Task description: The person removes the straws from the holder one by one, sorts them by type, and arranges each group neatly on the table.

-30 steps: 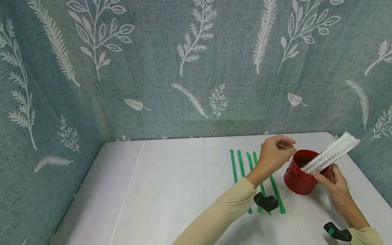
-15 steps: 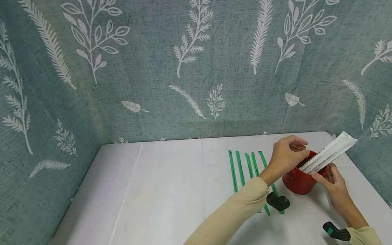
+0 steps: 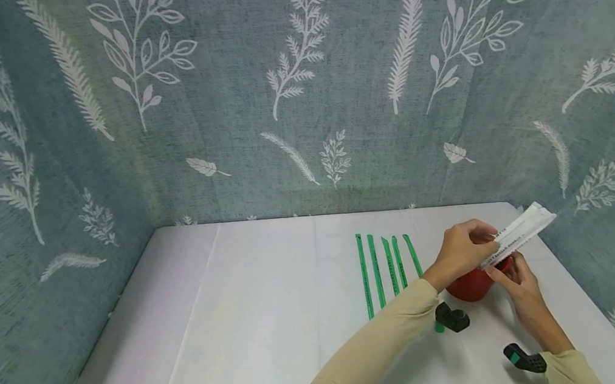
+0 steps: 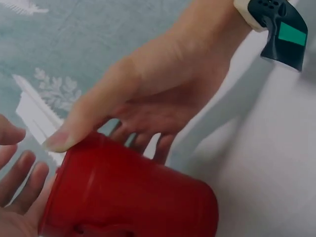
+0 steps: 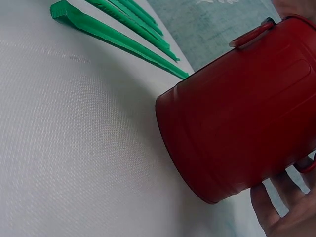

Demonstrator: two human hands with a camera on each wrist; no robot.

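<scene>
A small red metal bucket (image 3: 471, 287) with handle lugs stands at the table's right, tilted in the wrist views. My right hand (image 3: 528, 298) grips its side, thumb (image 4: 61, 140) over the rim and fingers curled around the wall. Long white printed paper packets (image 3: 530, 224) lean out of the bucket toward the right; their lower ends are hidden. My left hand (image 3: 461, 252) hovers over the bucket mouth, its fingers loosely bent and spread beside the packets. In the left wrist view its fingers (image 4: 32, 185) show apart from the packets.
Several narrow green sticks or packets (image 3: 376, 271) lie side by side on the white table (image 3: 242, 320), partly hidden behind my left sleeve (image 3: 375, 338). Patterned grey-green cloth (image 3: 244, 100) hangs behind and beside the table. Dark devices (image 3: 453, 318) sit at my wrists.
My left hand has moved right, from beside the bucket's left rim across its mouth to the white packets. My right hand keeps its grip on the bucket. The head view has shifted slightly.
</scene>
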